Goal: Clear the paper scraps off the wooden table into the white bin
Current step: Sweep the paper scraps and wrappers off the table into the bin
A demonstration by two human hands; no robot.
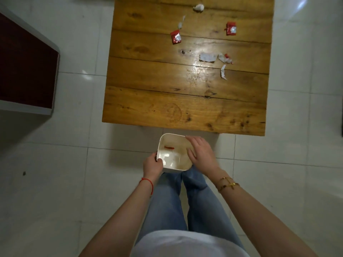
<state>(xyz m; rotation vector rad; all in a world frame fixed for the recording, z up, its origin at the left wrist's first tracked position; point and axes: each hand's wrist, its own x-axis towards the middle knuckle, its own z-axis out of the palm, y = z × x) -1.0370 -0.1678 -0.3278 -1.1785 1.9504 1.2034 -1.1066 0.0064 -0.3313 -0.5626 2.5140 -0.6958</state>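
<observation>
The white bin (168, 138) is held low in front of the wooden table (185, 101), above the floor. My left hand (152, 166) grips its near left rim. Over the bin's right side hovers my right hand (201, 153), fingers spread and holding nothing. Inside the bin lie a red scrap (169, 147) and some white paper. On the far half of the table are several scraps: two red wrappers (175, 37) (231, 28), a crumpled white ball (199, 7), a flat white piece (207, 57) and thin white strips (223, 71).
A dark red cabinet with a grey frame (27, 71) stands at the left. White tiled floor (74, 164) surrounds the table. My legs in blue jeans (176, 201) are just below the bin.
</observation>
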